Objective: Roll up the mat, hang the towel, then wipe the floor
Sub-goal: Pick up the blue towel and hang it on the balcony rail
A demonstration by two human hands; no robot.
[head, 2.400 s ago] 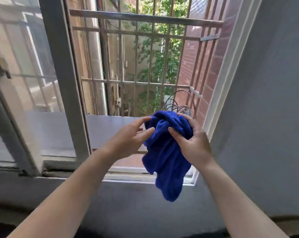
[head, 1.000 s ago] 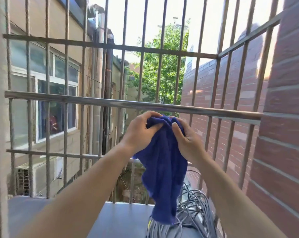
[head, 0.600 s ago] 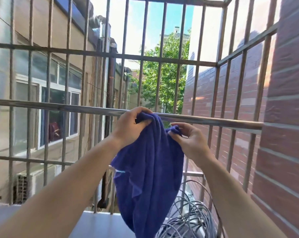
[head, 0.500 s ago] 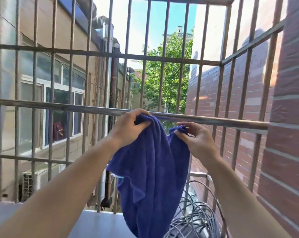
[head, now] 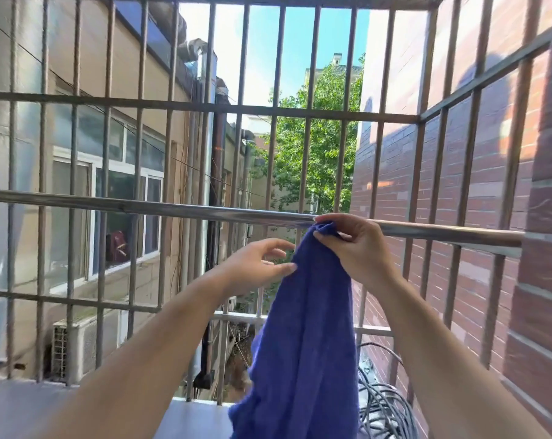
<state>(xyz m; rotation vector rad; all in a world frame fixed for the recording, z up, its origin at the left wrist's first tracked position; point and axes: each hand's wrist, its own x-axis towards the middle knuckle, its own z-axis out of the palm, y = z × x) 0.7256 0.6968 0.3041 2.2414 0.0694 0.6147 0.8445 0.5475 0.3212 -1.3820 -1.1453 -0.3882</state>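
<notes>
A blue towel hangs in a long drape from my right hand, which pinches its top corner right at the horizontal steel rail of the window cage. My left hand is just left of the towel with relaxed, spread fingers; its fingertips touch the towel's left edge without gripping it. The towel's lower end runs out of the bottom of the frame. No mat is in view.
Vertical and horizontal cage bars enclose the ledge outside the window. A coil of grey cables lies on the ledge at lower right. A brick wall stands on the right. An air conditioner unit sits below at left.
My left hand has let go of the towel's top and dropped lower, fingers opened. My right hand has lifted its corner up to the steel rail and moved right; the towel now hangs from it alone.
</notes>
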